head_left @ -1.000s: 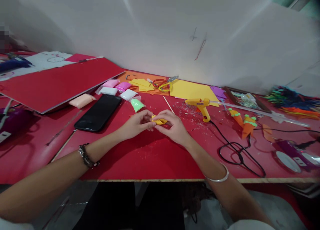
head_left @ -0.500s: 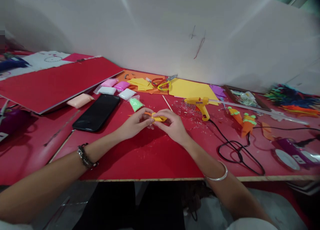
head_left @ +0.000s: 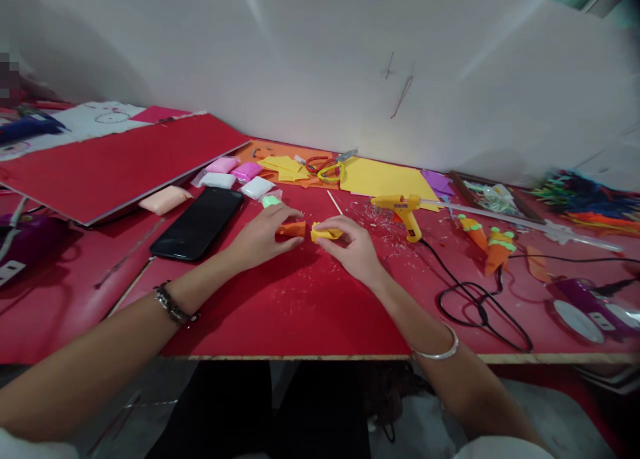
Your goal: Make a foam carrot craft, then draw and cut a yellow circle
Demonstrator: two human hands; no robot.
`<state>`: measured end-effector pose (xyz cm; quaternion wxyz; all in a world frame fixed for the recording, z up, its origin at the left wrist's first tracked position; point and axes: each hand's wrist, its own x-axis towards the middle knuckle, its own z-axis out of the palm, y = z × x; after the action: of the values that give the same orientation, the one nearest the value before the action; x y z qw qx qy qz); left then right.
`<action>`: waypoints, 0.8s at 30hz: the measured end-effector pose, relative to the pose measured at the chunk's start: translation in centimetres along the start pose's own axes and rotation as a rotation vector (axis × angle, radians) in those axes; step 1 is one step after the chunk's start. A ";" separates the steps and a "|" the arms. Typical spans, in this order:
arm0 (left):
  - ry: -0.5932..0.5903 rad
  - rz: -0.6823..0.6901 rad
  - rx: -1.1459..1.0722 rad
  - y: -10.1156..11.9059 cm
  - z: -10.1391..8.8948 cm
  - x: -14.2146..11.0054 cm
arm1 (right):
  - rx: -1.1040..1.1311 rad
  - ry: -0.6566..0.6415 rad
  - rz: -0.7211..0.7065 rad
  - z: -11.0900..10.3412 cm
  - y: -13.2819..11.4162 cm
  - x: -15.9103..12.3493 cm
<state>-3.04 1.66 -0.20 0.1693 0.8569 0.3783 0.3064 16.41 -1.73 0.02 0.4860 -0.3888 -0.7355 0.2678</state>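
My left hand (head_left: 260, 236) is curled around an orange paper or foam cone (head_left: 293, 229), its wide end turned to the right; the fingers cover the rest. In my right hand (head_left: 353, 246), thumb and fingers pinch a small yellow curled piece (head_left: 324, 232) with a scalloped edge. A narrow gap separates the yellow piece from the cone, low over the red table (head_left: 300, 312). Behind my left hand lies a bag of green clay (head_left: 271, 200), partly hidden. A thin stick (head_left: 335, 202) lies beyond my right hand.
A black phone (head_left: 197, 224) and clay packets (head_left: 215, 180) lie left. A yellow glue gun (head_left: 400, 209), its looped cord (head_left: 480, 306) and finished-looking orange cones (head_left: 500, 246) are on the right. Scissors (head_left: 333, 167) and yellow sheets (head_left: 385, 179) lie at the back.
My hands have drawn apart, the left one moving left with the orange cone. The yellow piece stays in my right hand, now separate from the cone.
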 end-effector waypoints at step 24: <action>-0.088 -0.016 0.192 -0.1 0.8 -0.3 | 0.197 0.131 0.186 0.1 0.2 0.2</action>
<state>-2.73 1.47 -0.96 0.1055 0.8790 0.4046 0.2293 16.30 -1.46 -0.04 0.5419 -0.4224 -0.6330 0.3567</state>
